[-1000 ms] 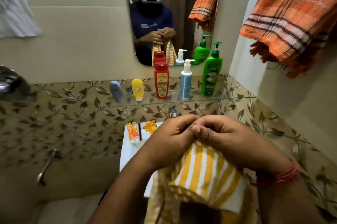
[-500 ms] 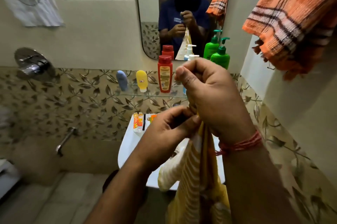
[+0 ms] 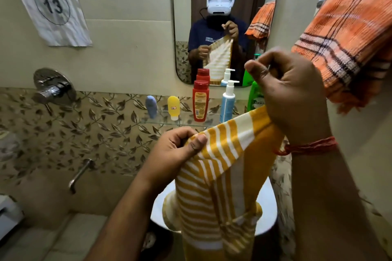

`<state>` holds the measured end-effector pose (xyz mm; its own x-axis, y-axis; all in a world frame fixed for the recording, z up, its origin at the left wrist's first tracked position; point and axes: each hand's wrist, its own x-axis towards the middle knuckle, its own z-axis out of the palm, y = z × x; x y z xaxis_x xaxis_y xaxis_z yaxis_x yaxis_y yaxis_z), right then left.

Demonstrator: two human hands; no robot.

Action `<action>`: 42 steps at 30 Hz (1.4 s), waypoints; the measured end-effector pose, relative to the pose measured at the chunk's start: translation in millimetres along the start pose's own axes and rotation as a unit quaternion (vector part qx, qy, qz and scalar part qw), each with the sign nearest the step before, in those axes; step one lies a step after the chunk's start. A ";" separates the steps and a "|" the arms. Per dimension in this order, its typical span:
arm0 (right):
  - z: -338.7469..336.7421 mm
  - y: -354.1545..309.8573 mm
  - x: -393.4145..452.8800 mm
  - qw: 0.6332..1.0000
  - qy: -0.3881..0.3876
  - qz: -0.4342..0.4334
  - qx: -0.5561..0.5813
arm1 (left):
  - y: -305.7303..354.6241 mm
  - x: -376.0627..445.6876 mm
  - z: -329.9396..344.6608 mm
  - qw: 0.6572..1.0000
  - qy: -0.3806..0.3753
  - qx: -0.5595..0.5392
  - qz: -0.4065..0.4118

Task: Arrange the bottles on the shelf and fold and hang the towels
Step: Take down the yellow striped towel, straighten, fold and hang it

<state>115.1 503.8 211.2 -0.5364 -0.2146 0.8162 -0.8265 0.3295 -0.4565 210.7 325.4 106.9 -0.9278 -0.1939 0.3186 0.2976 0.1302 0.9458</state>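
Note:
A yellow and white striped towel hangs in front of me over the sink. My left hand pinches its upper edge low at the centre. My right hand grips another part of that edge, held higher and to the right, so the edge stretches slanted between them. On the glass shelf under the mirror stand a blue tube, a yellow tube, a red bottle, a white and blue pump bottle and a green bottle, the last partly hidden by my right hand.
An orange checked towel hangs on the right wall, close to my right hand. The white sink lies under the striped towel. A mirror faces me. A shower valve and a spout are on the left wall.
My hands were together at the towel's edge. The right hand has risen up and to the right while the left stayed low, spreading the towel's edge between them.

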 end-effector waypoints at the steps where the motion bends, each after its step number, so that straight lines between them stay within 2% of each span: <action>1: -0.9 -1.6 -2.1 0.999 -0.042 0.012 -0.001 | 1.6 3.5 -4.3 1.000 0.016 -0.004 0.001; 2: 0.8 -5.5 -4.4 0.993 -0.114 0.034 -0.001 | 5.0 7.5 -7.3 1.000 0.029 -0.009 0.005; 4: 11.2 -15.5 -12.0 0.956 -0.280 0.090 0.003 | 13.8 16.5 -9.5 0.999 0.044 -0.012 0.026; 5: 20.8 -18.3 -17.2 0.939 -0.333 0.088 -0.012 | 18.4 20.4 -10.1 0.998 0.042 -0.008 0.040; 6: 30.8 -20.4 -22.3 0.932 -0.354 0.065 -0.034 | 21.7 23.5 -11.0 0.998 0.034 -0.003 0.052; 9: 50.1 -16.9 -30.8 0.948 -0.314 0.027 -0.042 | 21.3 28.5 -16.3 0.998 0.004 0.002 0.065; 12: 42.5 -5.5 -27.7 0.965 -0.246 0.073 -0.055 | 10.8 24.6 -34.9 0.999 -0.029 0.035 0.020; 15: 25.0 3.5 -25.6 0.982 -0.119 0.137 -0.047 | -1.9 16.1 -56.1 0.994 -0.076 0.042 -0.060; 17: 21.7 0.3 -28.1 0.986 -0.079 0.130 -0.069 | -2.4 16.2 -58.9 0.995 -0.070 0.020 -0.063; 18: 24.0 -5.1 -30.4 0.985 -0.103 0.114 -0.080 | 0.7 18.9 -55.9 0.997 -0.056 0.014 -0.046; 21: 44.6 -25.0 -38.2 0.958 -0.254 0.073 -0.114 | 18.0 31.7 -38.7 0.999 -0.044 0.013 0.011; 23: 56.5 -28.3 -40.6 0.953 -0.268 0.049 -0.132 | 27.4 38.6 -31.1 0.998 -0.042 0.008 0.035; 25: 54.2 -23.3 -36.3 0.965 -0.226 0.059 -0.117 | 26.8 41.6 -35.4 0.998 -0.042 0.013 0.043; 27: 41.6 -14.7 -32.3 0.976 -0.171 0.086 -0.102 | 19.9 38.6 -46.2 0.995 -0.075 0.059 0.026; 30: 18.8 -7.7 -29.1 0.989 -0.026 0.116 -0.083 | 1.6 26.6 -62.1 0.977 -0.182 0.089 -0.063; 32: 10.7 -4.7 -27.4 0.986 0.040 0.133 -0.094 | -8.2 21.5 -67.7 0.975 -0.184 0.090 -0.083; 33: 9.6 -2.9 -26.7 0.984 0.037 0.143 -0.105 | -10.8 21.8 -68.9 0.981 -0.156 0.090 -0.078; 34: 10.5 -4.8 -26.0 0.983 -0.003 0.148 -0.110 | -10.1 23.2 -68.4 0.985 -0.126 0.099 -0.066; 36: 21.5 -13.4 -28.6 0.972 -0.162 0.124 -0.117 | -4.1 28.9 -61.2 0.986 -0.104 0.124 -0.028; 38: 41.8 -22.0 -35.2 0.933 -0.326 0.079 -0.132 | 12.0 35.8 -47.5 0.980 -0.119 0.158 0.019; 39: 51.9 -21.8 -39.5 0.921 -0.359 0.058 -0.142 | 18.4 39.0 -41.6 0.978 -0.126 0.164 0.041; 40: 58.4 -20.2 -40.9 0.924 -0.351 0.046 -0.144 | 22.6 42.3 -37.6 0.978 -0.121 0.163 0.055; 42: 57.9 -10.9 -38.2 0.948 -0.282 0.058 -0.134 | 25.6 46.4 -39.0 0.980 -0.098 0.160 0.060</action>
<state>134.7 455.2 164.5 -0.6897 -0.5949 0.4127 -0.7236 0.5869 -0.3632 184.0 281.8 148.4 -0.9253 0.0287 0.3782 0.3506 0.4451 0.8240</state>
